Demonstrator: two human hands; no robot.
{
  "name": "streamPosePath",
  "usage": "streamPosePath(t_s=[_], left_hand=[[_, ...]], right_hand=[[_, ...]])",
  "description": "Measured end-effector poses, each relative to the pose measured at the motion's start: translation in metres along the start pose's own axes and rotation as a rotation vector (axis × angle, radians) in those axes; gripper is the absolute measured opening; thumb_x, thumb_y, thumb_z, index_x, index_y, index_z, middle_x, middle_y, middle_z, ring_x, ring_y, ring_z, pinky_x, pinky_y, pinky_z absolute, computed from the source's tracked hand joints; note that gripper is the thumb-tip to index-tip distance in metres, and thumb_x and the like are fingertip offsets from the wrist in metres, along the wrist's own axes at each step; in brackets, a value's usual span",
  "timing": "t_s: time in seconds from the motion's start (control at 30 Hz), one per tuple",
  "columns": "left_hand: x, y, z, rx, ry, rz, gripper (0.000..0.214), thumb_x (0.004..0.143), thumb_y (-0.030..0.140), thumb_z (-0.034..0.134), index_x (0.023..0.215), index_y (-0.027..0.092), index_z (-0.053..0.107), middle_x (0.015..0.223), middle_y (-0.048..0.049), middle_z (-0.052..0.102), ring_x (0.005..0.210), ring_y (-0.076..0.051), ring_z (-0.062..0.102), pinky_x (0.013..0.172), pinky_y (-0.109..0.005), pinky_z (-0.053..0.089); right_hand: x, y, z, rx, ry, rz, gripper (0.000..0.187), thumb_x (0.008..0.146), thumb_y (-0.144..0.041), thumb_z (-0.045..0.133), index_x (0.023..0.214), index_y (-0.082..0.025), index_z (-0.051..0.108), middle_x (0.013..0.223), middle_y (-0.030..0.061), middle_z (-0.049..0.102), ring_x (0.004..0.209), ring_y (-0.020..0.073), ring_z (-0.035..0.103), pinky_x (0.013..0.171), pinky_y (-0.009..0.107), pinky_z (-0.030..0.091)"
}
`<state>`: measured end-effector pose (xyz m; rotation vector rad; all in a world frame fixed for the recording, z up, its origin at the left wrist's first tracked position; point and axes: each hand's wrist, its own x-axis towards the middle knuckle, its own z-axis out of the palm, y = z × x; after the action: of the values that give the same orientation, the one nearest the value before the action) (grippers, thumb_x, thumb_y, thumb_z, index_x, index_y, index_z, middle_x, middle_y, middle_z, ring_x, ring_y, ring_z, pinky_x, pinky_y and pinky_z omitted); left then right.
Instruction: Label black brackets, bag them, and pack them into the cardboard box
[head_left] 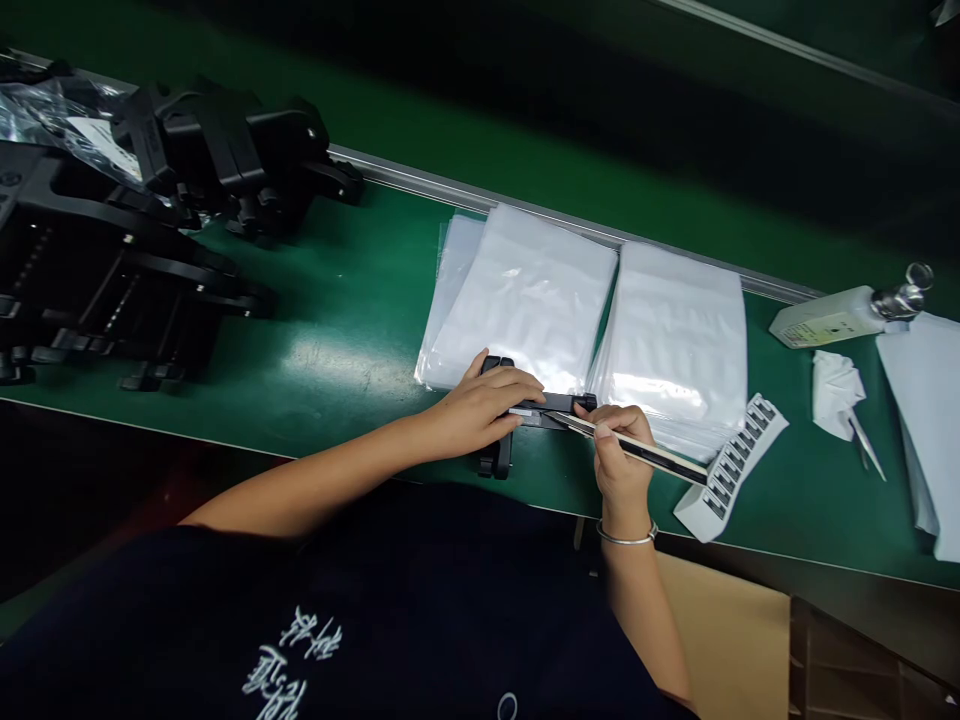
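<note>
A black bracket-like device (495, 462) with a flat bar across it lies at the table's front edge. My left hand (480, 412) holds it, the fingers over the top of the bar and the thumb below. A small pale patch shows on the bar by the thumb. My right hand (624, 455) is closed around long, thin tweezers (664, 458), cream and black, whose pointed tip reaches the bar near my left thumb. Behind the tweezers' rear end lies a curved white strip (731, 470) with a row of small black pieces.
Stacks of clear plastic bags (536, 290) lie behind my hands. Black moulded assemblies (217, 150) crowd the left. To the right are a pump bottle (829, 318), a crumpled tissue (836, 392) with a metal tool, and white sheets (930, 400). A metal rail (420, 188) runs along the back.
</note>
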<state>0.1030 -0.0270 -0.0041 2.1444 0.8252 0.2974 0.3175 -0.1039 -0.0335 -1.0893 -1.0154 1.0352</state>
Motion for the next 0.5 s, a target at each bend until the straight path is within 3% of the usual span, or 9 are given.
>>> streamPosePath(t_s=[0.5], left_hand=[[-0.0004,-0.0009,0.0018,0.013,0.020,0.035,0.028,0.091,0.014,0.049,0.108,0.025,0.067,0.130,-0.0036,0.059,0.127,-0.022,0.050,0.117,-0.062,-0.003]], right_hand=[[-0.0015,0.0014,0.0008,-0.027,0.001,0.000,0.009,0.086,-0.027,0.064,0.081,-0.025,0.057,0.069,-0.0035,0.053,0.070,0.0139,0.053,0.093,0.047,0.053]])
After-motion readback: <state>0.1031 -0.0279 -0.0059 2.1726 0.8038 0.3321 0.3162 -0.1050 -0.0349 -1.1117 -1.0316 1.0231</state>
